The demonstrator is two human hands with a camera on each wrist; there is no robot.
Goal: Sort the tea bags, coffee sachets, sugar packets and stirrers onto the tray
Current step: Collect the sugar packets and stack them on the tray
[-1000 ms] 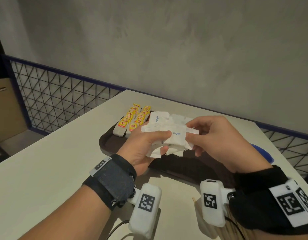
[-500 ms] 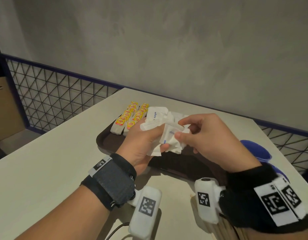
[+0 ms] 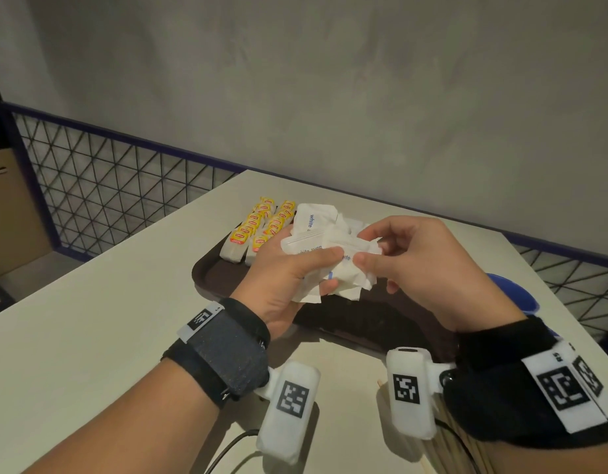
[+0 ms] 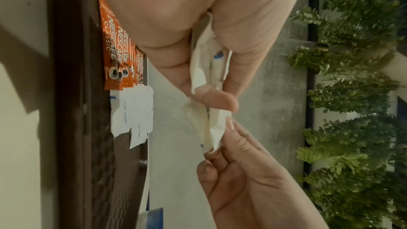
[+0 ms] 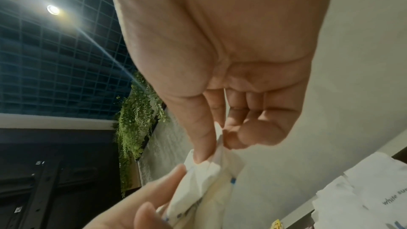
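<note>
Above the dark brown tray (image 3: 220, 282) my left hand (image 3: 288, 268) grips a bunch of white sugar packets (image 3: 333, 265) with blue print. My right hand (image 3: 398, 254) pinches one packet of that bunch between thumb and forefinger. The left wrist view shows the held sugar packets (image 4: 211, 107) edge-on, with the right hand's fingertips (image 4: 229, 124) on their end. Two rows of yellow-tagged tea bags (image 3: 258, 230) lie on the tray's far left. Orange coffee sachets (image 4: 116, 50) and more white sugar packets (image 4: 132, 112) lie on the tray (image 4: 72, 128). Wooden stirrers (image 3: 449, 443) lie under my right wrist.
The tray sits on a pale table (image 3: 90, 319) against a grey wall. A blue bowl (image 3: 511, 292) stands at the table's right, beyond my right hand. A wire-mesh railing (image 3: 107, 186) runs behind the table's left and right edges.
The right hand has kept working at the bunch in the left hand and now pinches a packet at its right side. Both hands stay over the tray.
</note>
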